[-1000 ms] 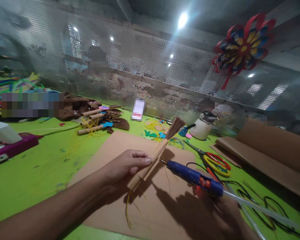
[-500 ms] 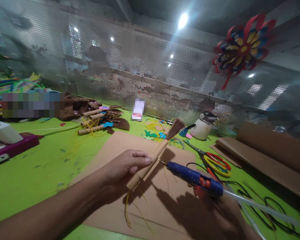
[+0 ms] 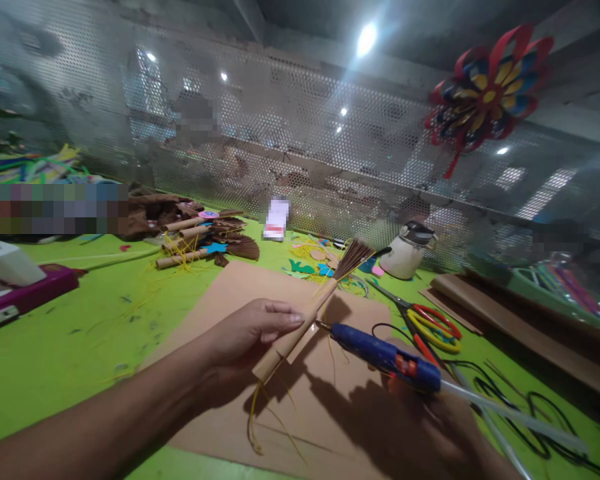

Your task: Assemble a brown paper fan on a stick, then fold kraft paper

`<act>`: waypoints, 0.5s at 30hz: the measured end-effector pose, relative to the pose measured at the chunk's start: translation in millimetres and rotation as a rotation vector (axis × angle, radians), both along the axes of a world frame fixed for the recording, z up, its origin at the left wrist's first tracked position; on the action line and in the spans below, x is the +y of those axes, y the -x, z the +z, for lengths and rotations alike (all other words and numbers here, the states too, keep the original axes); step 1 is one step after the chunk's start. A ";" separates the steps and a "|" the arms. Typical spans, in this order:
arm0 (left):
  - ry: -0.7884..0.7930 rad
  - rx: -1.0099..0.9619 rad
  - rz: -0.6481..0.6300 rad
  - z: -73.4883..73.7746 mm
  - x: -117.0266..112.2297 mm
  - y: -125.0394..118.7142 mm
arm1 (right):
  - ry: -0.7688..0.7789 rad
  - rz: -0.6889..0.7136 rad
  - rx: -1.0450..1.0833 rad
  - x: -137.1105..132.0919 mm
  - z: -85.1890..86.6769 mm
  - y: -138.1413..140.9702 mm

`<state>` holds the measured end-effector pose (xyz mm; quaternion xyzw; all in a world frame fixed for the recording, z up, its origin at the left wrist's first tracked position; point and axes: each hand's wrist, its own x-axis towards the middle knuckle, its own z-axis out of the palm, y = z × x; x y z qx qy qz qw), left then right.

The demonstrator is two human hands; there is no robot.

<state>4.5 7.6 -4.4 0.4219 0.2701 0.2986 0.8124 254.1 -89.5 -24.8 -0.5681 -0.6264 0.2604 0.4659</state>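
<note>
The left hand (image 3: 263, 323) has thumb and fingers clamped on a rolled brown paper tube (image 3: 275, 358), which slants up and away past the fingertips; a brown pleated tuft (image 3: 353, 260) sticks out of its far end and yellow strands (image 3: 254, 427) trail from the near end. The right hand (image 3: 437, 423) is wrapped around a blue glue gun (image 3: 375, 350), its fingers largely hidden; the nozzle is at the tube's edge, just right of the left fingertips. A clear glue stick (image 3: 510, 412) juts from the gun's back, toward the right hand's outer side.

Well beyond the left fingers, a white jug (image 3: 403, 259) stands upright, its dark top hiding the contents. Nearer them than the jug is a small blue container (image 3: 367, 266), too small to read inside. Far to the right of the right fingers, a green container (image 3: 527, 280) holds coloured strips (image 3: 573, 290). Under both hands lies a brown sheet (image 3: 215, 313); scissors (image 3: 410, 313) lie beyond the right fingers.
</note>
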 end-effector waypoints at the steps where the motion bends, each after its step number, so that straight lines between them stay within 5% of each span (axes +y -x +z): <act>1: 0.011 -0.001 0.002 0.5 -0.2 0.1 | -0.005 0.004 0.005 0.5 0.7 -1.0; 15: -0.132 0.049 -0.002 -7.0 4.5 0.4 | -0.101 0.018 -0.043 -7.1 1.7 6.9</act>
